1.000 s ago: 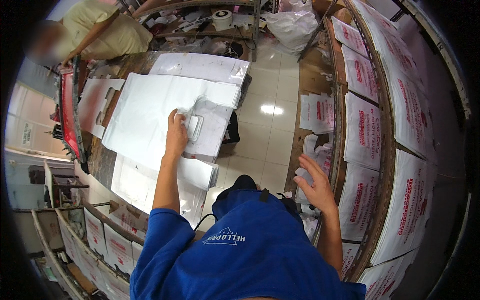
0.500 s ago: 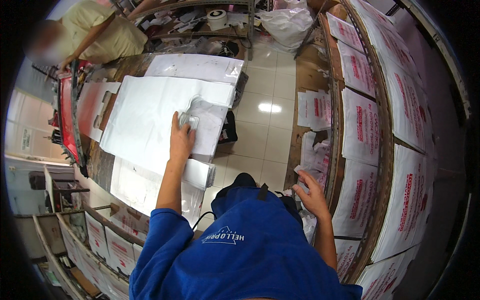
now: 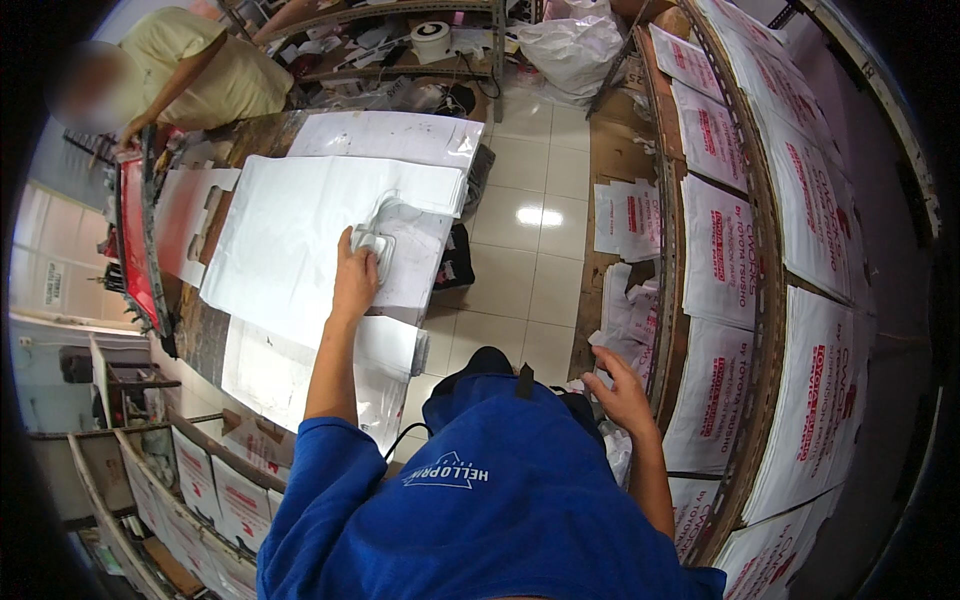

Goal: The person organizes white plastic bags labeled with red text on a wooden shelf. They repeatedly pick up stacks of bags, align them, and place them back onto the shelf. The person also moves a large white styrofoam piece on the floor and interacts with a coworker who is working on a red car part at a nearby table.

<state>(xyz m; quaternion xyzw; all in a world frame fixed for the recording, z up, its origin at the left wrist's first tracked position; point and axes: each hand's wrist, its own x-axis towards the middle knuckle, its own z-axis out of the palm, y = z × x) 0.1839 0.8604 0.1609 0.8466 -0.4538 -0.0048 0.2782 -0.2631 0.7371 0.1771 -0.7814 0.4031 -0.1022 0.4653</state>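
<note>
A stack of blank white plastic bags [image 3: 290, 220] lies across the table, with a curved cut-out along its right side. My left hand [image 3: 355, 275] is at that cut-out, its thumb and fingers closed on the cut edge of the white bags. A smaller folded white stack [image 3: 388, 345] sits just below my left wrist. Off to the right, my right hand [image 3: 622, 390] hangs in the air beside the rack, fingers apart and holding nothing I can see. Nearest to it are printed white bag pieces [image 3: 628, 305] on the rack's lower shelf.
A metal rack [image 3: 765, 260] on the right carries several stacks of red-printed white bags [image 3: 720, 235]. At the far left a person [image 3: 205, 70] in a pale yellow shirt holds a red framed screen [image 3: 135, 235]. Tiled floor [image 3: 510, 220] runs between table and rack.
My left hand has shifted slightly left and toward me, along with the cut edge of the bags. My right hand's fingers have moved a little; the pale bit at their tips no longer shows.
</note>
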